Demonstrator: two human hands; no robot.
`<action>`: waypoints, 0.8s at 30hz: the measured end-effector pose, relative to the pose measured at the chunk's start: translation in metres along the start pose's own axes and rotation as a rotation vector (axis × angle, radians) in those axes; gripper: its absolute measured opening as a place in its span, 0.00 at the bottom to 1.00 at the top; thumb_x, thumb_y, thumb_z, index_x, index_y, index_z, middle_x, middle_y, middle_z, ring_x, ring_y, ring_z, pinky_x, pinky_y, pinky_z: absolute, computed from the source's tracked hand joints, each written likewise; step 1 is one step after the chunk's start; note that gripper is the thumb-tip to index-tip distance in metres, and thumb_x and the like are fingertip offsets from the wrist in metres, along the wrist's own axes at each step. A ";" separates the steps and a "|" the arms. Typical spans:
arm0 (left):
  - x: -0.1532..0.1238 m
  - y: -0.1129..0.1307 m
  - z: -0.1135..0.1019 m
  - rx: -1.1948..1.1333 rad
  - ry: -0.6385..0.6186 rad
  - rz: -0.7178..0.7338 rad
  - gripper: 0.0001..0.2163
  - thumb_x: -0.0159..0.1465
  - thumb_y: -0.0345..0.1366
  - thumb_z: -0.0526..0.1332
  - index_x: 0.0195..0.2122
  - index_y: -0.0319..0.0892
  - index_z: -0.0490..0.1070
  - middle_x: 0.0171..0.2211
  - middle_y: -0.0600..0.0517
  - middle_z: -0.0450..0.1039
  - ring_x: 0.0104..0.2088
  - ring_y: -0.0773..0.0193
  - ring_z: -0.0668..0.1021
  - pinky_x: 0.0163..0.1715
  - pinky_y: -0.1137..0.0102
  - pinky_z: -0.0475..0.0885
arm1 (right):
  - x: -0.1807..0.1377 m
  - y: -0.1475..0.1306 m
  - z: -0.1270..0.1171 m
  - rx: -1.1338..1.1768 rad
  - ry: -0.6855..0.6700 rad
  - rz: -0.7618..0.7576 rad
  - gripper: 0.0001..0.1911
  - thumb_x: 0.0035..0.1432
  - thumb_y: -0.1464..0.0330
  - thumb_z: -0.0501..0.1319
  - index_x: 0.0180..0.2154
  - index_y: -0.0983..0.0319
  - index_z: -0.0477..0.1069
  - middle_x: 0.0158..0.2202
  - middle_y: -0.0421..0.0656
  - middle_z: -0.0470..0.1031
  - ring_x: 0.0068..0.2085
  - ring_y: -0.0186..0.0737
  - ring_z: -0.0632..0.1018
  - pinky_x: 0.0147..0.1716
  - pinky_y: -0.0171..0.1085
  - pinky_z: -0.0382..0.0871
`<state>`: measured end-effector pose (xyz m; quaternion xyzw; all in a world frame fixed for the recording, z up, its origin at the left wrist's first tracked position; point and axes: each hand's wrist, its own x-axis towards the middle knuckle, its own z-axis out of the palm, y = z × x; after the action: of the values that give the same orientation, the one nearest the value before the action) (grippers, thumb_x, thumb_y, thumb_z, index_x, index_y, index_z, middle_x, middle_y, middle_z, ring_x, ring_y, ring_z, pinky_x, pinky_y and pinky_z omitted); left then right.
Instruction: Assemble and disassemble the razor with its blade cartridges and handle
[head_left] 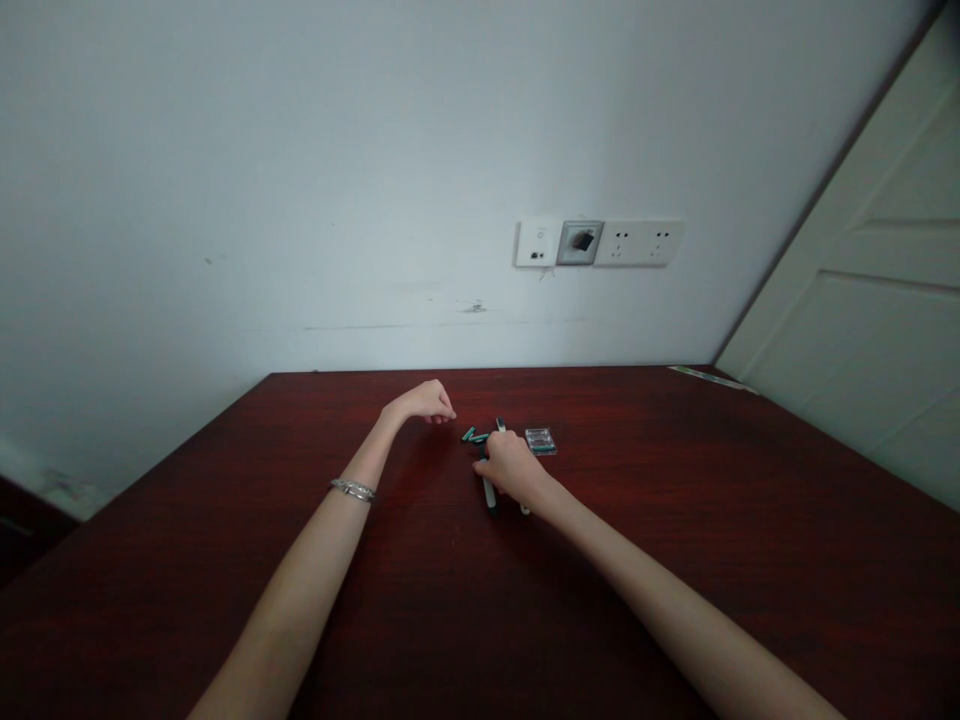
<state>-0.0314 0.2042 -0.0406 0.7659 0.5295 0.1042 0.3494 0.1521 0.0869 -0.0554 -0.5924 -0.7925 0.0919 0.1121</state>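
My left hand point(426, 401) is bent at the wrist over the far part of the table, fingers curled closed, with nothing visible in them. My right hand point(511, 462) reaches down with bent fingers at the end of a pale, pen-like stick with a dark tip point(489, 492). What its fingertips grip is hidden. Another pale, slim tool point(501, 424) shows beyond the knuckles, and a small light ring-shaped end point(524, 509) peeks out below the hand. Between the hands lie small teal pieces point(469, 434). Right of my right hand sits a small clear case point(540, 441) with strips inside.
Everything lies on a dark red wooden table point(420, 600). Behind it rises a white wall with a row of sockets point(637, 243) and a plug point(583, 240). A thin pale strip point(712, 378) lies at the far right edge, near a white door point(862, 300).
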 end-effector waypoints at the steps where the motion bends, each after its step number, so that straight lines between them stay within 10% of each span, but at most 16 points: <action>1: 0.000 0.000 0.000 0.001 -0.002 -0.005 0.07 0.48 0.33 0.63 0.26 0.36 0.77 0.24 0.47 0.76 0.25 0.65 0.76 0.23 0.75 0.69 | 0.000 0.001 0.001 -0.003 -0.002 -0.003 0.09 0.51 0.67 0.61 0.31 0.67 0.75 0.26 0.51 0.77 0.34 0.47 0.79 0.32 0.35 0.69; 24: 0.004 -0.005 0.000 0.019 -0.022 0.016 0.08 0.48 0.33 0.61 0.27 0.36 0.77 0.25 0.47 0.76 0.26 0.64 0.76 0.23 0.75 0.68 | -0.001 -0.001 0.001 -0.048 0.035 -0.030 0.14 0.52 0.61 0.60 0.34 0.67 0.74 0.34 0.54 0.77 0.37 0.48 0.78 0.34 0.36 0.68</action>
<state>-0.0330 0.2084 -0.0445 0.7745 0.5206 0.0934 0.3471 0.1512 0.0854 -0.0556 -0.5846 -0.8011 0.0606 0.1130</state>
